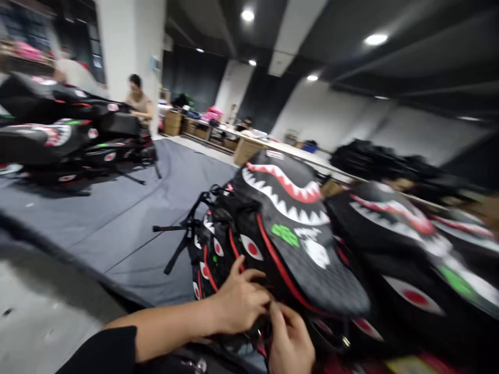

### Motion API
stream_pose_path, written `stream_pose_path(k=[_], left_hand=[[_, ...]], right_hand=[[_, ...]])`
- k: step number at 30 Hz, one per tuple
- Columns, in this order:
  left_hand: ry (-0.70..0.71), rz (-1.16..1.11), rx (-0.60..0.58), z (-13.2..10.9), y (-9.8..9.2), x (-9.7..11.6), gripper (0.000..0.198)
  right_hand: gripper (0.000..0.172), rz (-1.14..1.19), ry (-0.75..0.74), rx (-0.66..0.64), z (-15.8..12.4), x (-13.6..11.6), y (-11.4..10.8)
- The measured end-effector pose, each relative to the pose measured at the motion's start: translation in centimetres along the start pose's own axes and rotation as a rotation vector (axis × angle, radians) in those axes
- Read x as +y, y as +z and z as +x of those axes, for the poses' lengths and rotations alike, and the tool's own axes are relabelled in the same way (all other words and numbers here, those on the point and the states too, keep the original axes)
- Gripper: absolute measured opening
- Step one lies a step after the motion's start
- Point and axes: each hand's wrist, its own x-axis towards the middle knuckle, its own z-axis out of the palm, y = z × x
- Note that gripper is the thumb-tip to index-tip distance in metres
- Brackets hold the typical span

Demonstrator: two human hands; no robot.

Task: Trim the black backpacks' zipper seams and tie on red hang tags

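A black backpack (304, 249) with a shark-mouth print, red piping and a red-and-white eye lies in a row of similar bags. At its lower left side my two hands meet, fingertips close together. My left hand (241, 301) has its thumb and index finger raised and the other fingers curled in against the bag. My right hand (290, 337) pinches with thumb and forefinger beside them. Whatever small dark piece is between the fingers is hidden and blurred. Below the hands, dark fabric with a shiny metal piece (200, 365) shows.
More shark-print backpacks (405, 259) stand to the right, blurred. Another pile of backpacks (70, 135) lies on the far left of the grey-covered table (128, 223). Loose black straps (175, 244) stick out leftward. A person (138, 101) works beyond, near a white pillar (132, 47).
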Motion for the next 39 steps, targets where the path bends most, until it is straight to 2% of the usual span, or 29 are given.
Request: stream_pose_path(k=[5, 7, 11, 18, 22, 24, 27, 29, 31, 33, 35, 37, 39], left_hand=[[-0.050, -0.101, 0.082, 0.4, 0.3, -0.3, 0.010], [-0.047, -0.133, 0.064, 0.5, 0.1, -0.1, 0.012], [0.032, -0.179, -0.014, 1.0, -0.5, -0.1, 0.025], [0.167, -0.065, 0.032, 1.8, -0.1, -1.5, 0.025], [0.339, 0.019, 0.037, 1.7, 0.4, -2.5, 0.021], [0.326, 0.064, 0.108, 1.2, 0.8, -2.2, 0.020], [0.190, 0.078, 0.311, -0.1, 1.9, -0.1, 0.023], [0.146, 0.029, 0.398, -1.2, 3.3, 2.4, 0.026], [0.150, -0.020, 0.404, -2.1, 5.6, 5.8, 0.030], [0.196, -0.071, 0.342, -2.5, 8.5, 10.0, 0.033], [0.260, -0.136, 0.211, -2.2, 11.9, 14.7, 0.036], [0.310, -0.217, 0.043, -1.5, 15.6, 19.5, 0.037], [0.354, -0.269, -0.152, -0.6, 19.5, 24.0, 0.036]], right_hand=[[0.036, 0.072, -0.020, 0.048, -0.5, -1.6, 1.3], [0.032, 0.096, -0.034, 0.066, -0.6, -2.1, 1.4], [0.026, 0.119, -0.031, 0.107, -0.7, -2.5, 1.4], [0.015, 0.116, 0.011, 0.184, -0.3, -3.1, 1.9], [0.008, 0.160, -0.019, 0.100, -0.2, -3.3, 0.6], [0.008, 0.248, -0.023, 0.011, -0.5, -3.1, -1.2], [0.020, 0.436, 0.037, -0.031, -1.5, -1.5, -5.6], [0.022, 0.482, 0.053, 0.053, -2.3, 0.9, -9.8], [0.026, 0.396, 0.068, 0.206, -3.4, 4.7, -14.8], [0.026, 0.248, 0.124, 0.370, -5.0, 9.9, -20.8], [0.021, 0.155, 0.229, 0.520, -7.5, 15.8, -27.4], [0.020, 0.123, 0.378, 0.681, -11.3, 21.7, -34.1], [0.022, 0.091, 0.543, 0.845, -16.2, 26.5, -40.2]])
